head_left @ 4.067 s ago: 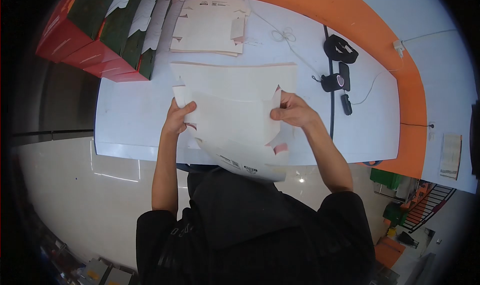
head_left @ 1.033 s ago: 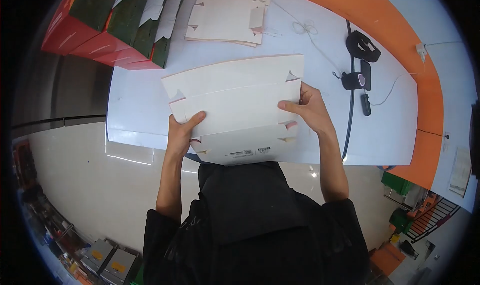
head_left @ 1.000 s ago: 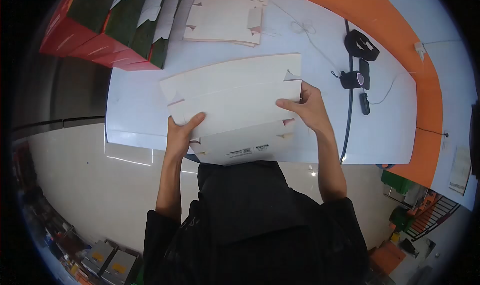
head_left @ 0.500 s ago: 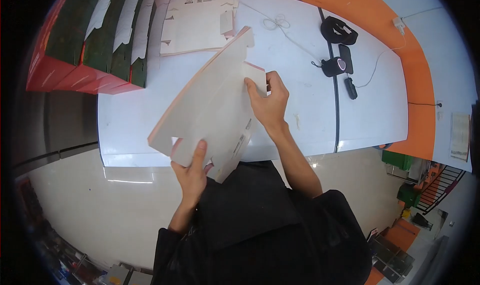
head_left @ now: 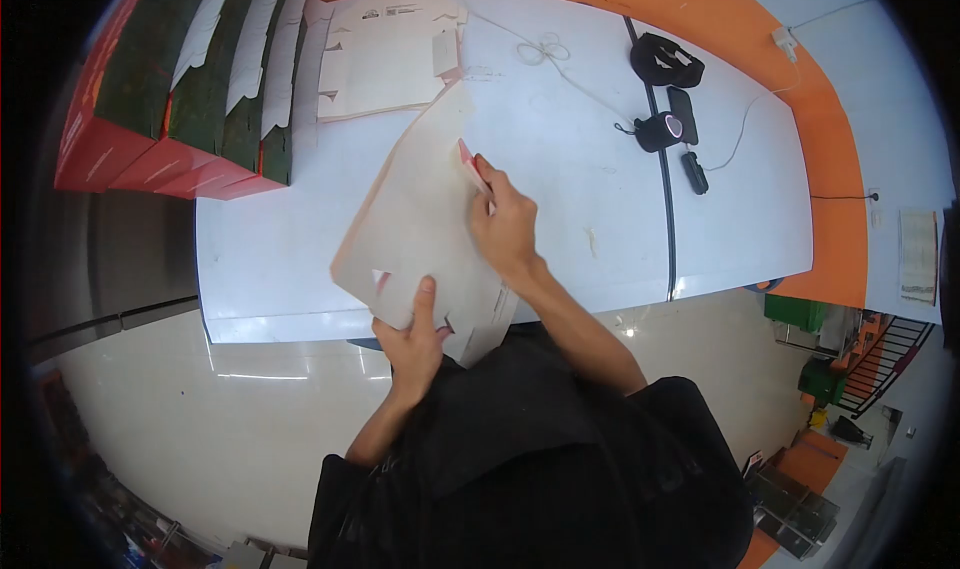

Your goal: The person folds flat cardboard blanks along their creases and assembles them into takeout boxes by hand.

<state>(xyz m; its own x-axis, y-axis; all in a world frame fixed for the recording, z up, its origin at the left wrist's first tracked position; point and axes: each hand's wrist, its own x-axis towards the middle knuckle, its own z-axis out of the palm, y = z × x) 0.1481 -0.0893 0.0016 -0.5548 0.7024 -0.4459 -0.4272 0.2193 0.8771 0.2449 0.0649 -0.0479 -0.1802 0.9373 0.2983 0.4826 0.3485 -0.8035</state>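
Note:
A flat die-cut cardboard box blank (head_left: 420, 204), whitish on the side facing me and pinkish along its edges, is held tilted above the table's near edge. My left hand (head_left: 412, 341) grips its lower edge, thumb on top and fingers underneath, beside small cut slots. At the right edge my right hand (head_left: 508, 219) is closed on a flap of the blank, which stands folded up and shows a pink-red side. Part of the blank's lower right lies behind my wrist and dark clothing.
On the white table (head_left: 570, 209), more flat blanks (head_left: 385, 54) lie at the back. Red and green boxes (head_left: 125, 154) stand at left. A cable (head_left: 545, 47), a black strap-like item (head_left: 665, 61), a small round-ended black device (head_left: 658, 131) and a phone-like slab (head_left: 683, 116) sit rightward.
My right hand has moved left and bent the flap inward, so its pink-red side shows. My left hand has shifted slightly right and down, still gripping the blank, which has turned a little.

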